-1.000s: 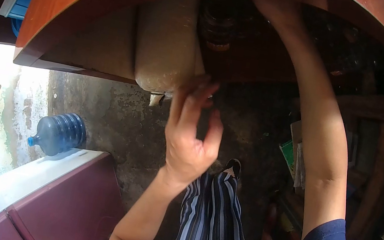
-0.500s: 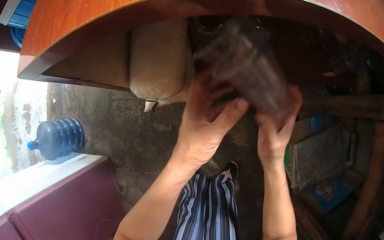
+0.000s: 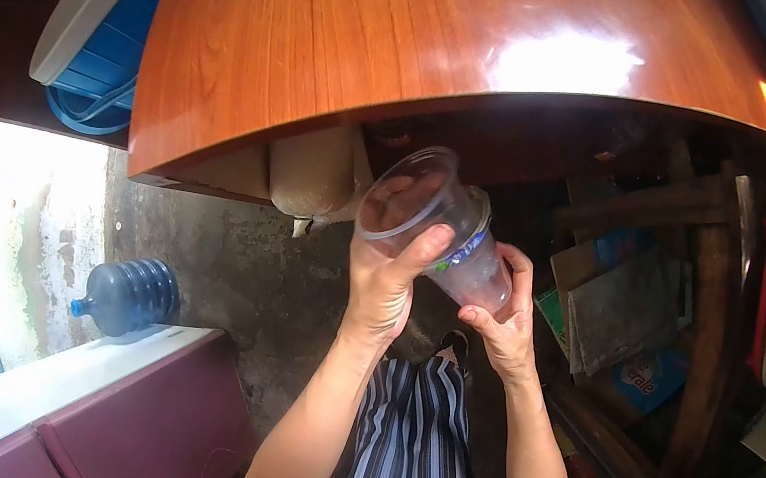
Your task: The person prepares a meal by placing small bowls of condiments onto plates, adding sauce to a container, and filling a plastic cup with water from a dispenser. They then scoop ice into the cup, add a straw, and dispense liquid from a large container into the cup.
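Two clear plastic cups are held together in front of me, one partly inside the other, tilted with their mouths toward the upper left. My left hand (image 3: 381, 291) is closed around the upper cup (image 3: 433, 182), its thumb across the near side and its fingers seen through the plastic. Around the base of the lower cup (image 3: 486, 279), which has a blue and green print, my right hand (image 3: 512, 329) is closed with thumb and fingers. No contents can be made out in either cup.
Above the hands curves the edge of a wooden tabletop (image 3: 335, 39). Under it hangs a filled plastic bag (image 3: 311, 171). A blue water jug (image 3: 130, 295) lies by a maroon fridge (image 3: 143, 402) at left. Cardboard pieces (image 3: 624, 315) lean in a wooden frame at right.
Both hands have drawn the cups down and out from under the tabletop. The cups, blurred before, now show clearly, and the view has tilted to show more of the tabletop.
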The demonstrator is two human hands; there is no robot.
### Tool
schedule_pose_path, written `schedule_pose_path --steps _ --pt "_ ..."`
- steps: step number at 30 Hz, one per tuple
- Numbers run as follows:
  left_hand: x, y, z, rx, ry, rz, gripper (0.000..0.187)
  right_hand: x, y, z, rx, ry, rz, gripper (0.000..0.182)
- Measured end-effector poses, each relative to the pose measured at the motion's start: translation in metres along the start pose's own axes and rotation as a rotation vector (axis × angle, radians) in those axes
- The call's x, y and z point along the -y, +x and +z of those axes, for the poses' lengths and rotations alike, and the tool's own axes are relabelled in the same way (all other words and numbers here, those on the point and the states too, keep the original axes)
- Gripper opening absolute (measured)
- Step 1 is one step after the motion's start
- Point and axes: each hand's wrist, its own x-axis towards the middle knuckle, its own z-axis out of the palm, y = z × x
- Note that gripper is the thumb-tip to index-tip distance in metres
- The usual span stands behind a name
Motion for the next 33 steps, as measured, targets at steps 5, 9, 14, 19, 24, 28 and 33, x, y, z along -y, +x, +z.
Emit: schedule_pose_path --steps 5,9,14,19,24,28,33 --pt "-0.033 -0.012 -0.003 -0.196 -0.067 0.28 0.062 0.015 -0.011 -0.017 0.0 0.107 0.083 0.074" --pt "-0.052 -0.034 -0.006 -0.256 0.176 0.414 0.073 0.041 0.033 -0.011 -0.114 -0.212 -0.156 0.072" --pt "-0.067 -0.06 -0.015 -0.212 0.792 0.588 0.088 0.033 0.16 0.019 0.048 -0.468 -0.359 0.05" --pt "-0.098 -0.071 0.004 -0.246 0.955 0.699 0.089 0.03 0.218 0.049 -0.102 -1.103 -0.864 0.043" --pt "-0.127 -0.077 0.033 -0.253 1.082 0.745 0.089 0.032 0.231 0.059 -0.112 -1.092 -0.755 0.043" --pt "-0.144 -0.078 0.055 -0.255 1.101 0.786 0.089 0.027 0.21 0.063 -0.105 -1.052 -0.699 0.044" --pt "-0.181 -0.075 0.085 -0.18 1.153 0.887 0.09 0.073 0.09 0.057 -0.022 -0.975 -0.397 0.053"
